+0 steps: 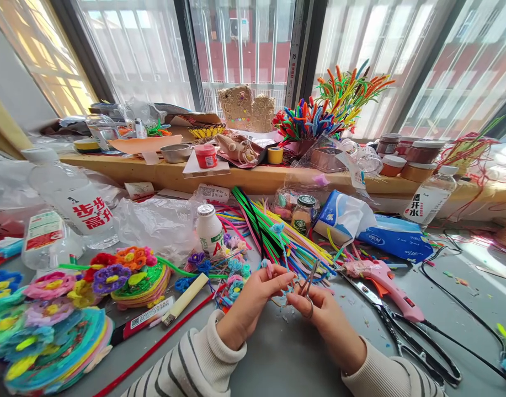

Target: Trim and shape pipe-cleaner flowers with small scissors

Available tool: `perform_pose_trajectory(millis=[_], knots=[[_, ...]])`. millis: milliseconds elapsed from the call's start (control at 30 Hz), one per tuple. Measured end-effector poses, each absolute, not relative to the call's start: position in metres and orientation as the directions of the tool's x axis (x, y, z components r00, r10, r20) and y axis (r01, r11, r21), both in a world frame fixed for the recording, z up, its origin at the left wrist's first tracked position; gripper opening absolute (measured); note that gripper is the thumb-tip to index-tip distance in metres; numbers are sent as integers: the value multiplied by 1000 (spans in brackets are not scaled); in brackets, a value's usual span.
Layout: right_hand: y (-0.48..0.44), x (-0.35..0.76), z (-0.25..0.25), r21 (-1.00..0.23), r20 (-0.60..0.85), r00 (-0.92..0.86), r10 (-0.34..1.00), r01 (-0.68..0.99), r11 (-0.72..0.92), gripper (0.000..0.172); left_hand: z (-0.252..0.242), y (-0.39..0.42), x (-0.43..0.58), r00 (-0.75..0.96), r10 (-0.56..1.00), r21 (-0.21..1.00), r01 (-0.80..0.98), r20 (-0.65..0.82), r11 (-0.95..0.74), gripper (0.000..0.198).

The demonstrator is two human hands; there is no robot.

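Note:
A light-blue pipe cleaner [284,251] is pinched between the thumb and fingers of my left hand [250,298], its fuzzy end standing up above the fingers. Close beside it, my right hand [329,322] is closed on a small pair of scissors [312,277], with fingers at the handle loops. The blades point upward next to the pipe cleaner; whether they touch it I cannot tell. Just beyond both hands lies a bundle of straight coloured pipe cleaners [253,223]. Small fuzzy flowers [235,288] are piled left of my left hand.
Flower-covered coil discs [58,353] fill the left side, near a utility knife [143,320]. Large black-handled scissors [401,331] and a pink glue gun [387,284] with its cord lie right. Behind are a white bottle [209,229], a glass jar [304,212] and a tissue pack [395,237].

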State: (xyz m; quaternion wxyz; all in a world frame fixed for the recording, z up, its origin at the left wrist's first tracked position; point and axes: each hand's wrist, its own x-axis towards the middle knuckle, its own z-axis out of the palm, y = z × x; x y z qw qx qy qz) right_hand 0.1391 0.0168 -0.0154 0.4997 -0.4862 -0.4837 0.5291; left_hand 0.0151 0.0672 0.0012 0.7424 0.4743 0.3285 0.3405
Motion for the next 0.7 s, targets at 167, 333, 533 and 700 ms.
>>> perform_pose_trajectory(millis=[167, 333, 533, 700], knots=[[15, 139, -14, -994, -94, 12, 995, -55, -93, 26, -4, 64, 18, 568, 802, 918, -192, -184, 346, 15], [11, 139, -19, -990, -117, 54, 992, -89, -112, 27, -5, 63, 16, 550, 824, 945, -176, -139, 277, 17], [12, 141, -24, -996, -70, 63, 996, -52, -67, 30, -12, 72, 10, 513, 857, 981, -134, -51, 139, 18], [12, 140, -22, -998, -58, 43, 997, -35, -57, 30, -13, 70, 11, 552, 833, 976, -155, -41, 152, 15]])
